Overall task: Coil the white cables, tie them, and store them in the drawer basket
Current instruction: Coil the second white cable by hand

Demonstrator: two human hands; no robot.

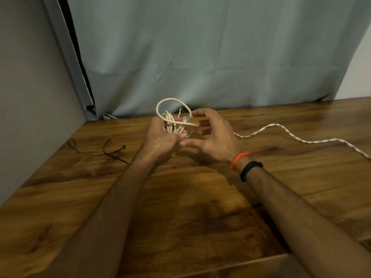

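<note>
My left hand is closed around a small bundle of coiled white cable held above the wooden table. One loop of that cable arcs up over the bundle and ends at a clear plug near my right fingertips. My right hand hovers just right of the bundle, fingers spread, thumb and forefinger at the plug end. A second white twisted cable lies loose on the table, running from behind my right hand toward the right edge.
Thin black ties lie on the table at the left. A grey curtain hangs behind the table and a grey wall stands at the left. Orange and black bands circle my right wrist. No drawer basket is in view.
</note>
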